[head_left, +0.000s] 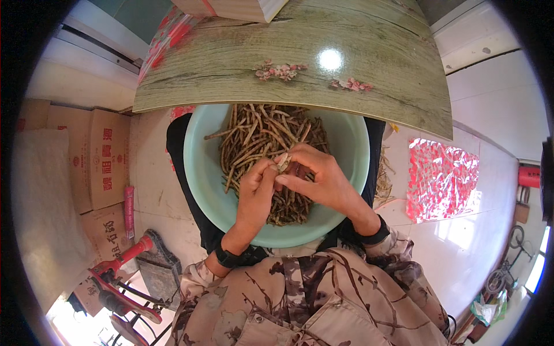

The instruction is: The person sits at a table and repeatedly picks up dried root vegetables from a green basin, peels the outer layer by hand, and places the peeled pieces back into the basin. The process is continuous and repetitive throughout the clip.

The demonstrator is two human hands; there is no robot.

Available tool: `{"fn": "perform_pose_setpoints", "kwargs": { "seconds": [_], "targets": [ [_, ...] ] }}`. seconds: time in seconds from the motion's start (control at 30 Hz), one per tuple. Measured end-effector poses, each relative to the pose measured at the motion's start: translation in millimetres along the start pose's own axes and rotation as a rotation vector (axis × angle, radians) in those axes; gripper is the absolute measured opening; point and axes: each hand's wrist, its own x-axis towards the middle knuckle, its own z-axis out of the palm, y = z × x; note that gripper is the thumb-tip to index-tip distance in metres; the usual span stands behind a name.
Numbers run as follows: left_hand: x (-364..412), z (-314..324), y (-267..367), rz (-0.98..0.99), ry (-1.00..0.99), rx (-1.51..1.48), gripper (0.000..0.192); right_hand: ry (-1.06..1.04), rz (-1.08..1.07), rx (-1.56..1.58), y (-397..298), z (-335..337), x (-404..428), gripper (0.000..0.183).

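Observation:
A large pale green plastic basin (207, 190) rests at my lap, between my legs, heaped with dry brown bean pods (255, 134). Over the pods my two hands meet. Between the fingertips of my left hand (255, 190) and my right hand (318, 173) is a pale, opened pod (284, 162). The left thumb and forefinger pinch its near end, while the right fingers curl round its other side. Whether beans lie in the right palm cannot be told. Both wrists wear dark bands.
A wood-patterned table (294, 43) overhangs the basin's far edge. Cardboard boxes (108, 160) stand at the left, near a red metal frame with a pedal (130, 255). Right of the basin, pod scraps (384, 181) and a shiny red-patterned sheet (441, 177) lie on the tiled floor.

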Motion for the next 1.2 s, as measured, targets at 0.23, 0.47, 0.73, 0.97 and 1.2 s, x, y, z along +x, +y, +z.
{"fn": "perform_pose_setpoints", "kwargs": {
  "seconds": [0.23, 0.47, 0.73, 0.97, 1.2],
  "targets": [
    [-1.2, 1.5, -0.6, 0.166, 0.002, 0.107, 0.016, 0.017, 0.002, 0.087, 6.8, 1.3, -3.0, 0.023],
    [-0.8, 1.1, -2.5, 0.164, 0.028, 0.103, 0.015, -0.016, 0.138, 0.119, -2.9, -0.7, -3.3, 0.02],
    [0.7, -0.8, -0.1, 0.145, -0.006, 0.151, 0.015, 0.06, 0.101, 0.142, 3.6, 1.2, 0.2, 0.016],
    [2.1, -4.8, -8.7, -0.016, -0.15, -0.161, 0.018, 0.165, 0.109, 0.058, 0.5, 8.9, -4.6, 0.011],
    [5.0, -2.9, -5.5, -0.041, -0.182, -0.263, 0.018, 0.227, 0.228, 0.178, -6.8, 12.4, -5.6, 0.013]
  ]
}}
